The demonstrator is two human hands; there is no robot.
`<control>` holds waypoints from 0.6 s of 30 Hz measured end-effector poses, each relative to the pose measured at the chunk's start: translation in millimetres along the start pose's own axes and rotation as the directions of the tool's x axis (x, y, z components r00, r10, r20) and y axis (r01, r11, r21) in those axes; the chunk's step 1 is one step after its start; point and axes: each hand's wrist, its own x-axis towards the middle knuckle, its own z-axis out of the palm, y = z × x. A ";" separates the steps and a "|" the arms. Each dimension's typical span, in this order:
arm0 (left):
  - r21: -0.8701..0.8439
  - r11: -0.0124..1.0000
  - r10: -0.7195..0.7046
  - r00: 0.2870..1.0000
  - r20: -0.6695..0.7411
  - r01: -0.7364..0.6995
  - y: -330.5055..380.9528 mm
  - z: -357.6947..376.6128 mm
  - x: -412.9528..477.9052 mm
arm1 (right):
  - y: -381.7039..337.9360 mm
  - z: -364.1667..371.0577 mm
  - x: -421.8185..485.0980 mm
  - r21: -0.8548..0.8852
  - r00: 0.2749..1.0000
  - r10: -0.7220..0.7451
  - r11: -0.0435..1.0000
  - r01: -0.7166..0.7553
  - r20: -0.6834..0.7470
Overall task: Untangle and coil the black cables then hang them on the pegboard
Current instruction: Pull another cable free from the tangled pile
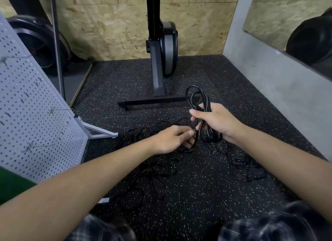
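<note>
Speckled rubber floor (197,195) is carrying most of the job; tangle of black cables (158,170) is lying loose on it between the knees and the hands, not yet sorted; left hand (170,138) is pinching one strand, thumb against curled fingers, just beside the coil (209,139); right hand (215,120) is gripping that coil, fingers wrapped round its middle, loops sticking out above and below; risk as I'm reading it: the strand is probably running back into the tangle, so pulling could drag a knot in or tug loops out of the grip; pegboard (36,115) is standing well apart on the left, no cable on it.
</note>
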 end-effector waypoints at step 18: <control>0.243 0.966 0.077 0.995 0.061 -0.090 19.3 14.2 -1.7 | 0.4 9.8 -4.9 0.116 0.981 0.071 0.992 -0.051 -0.180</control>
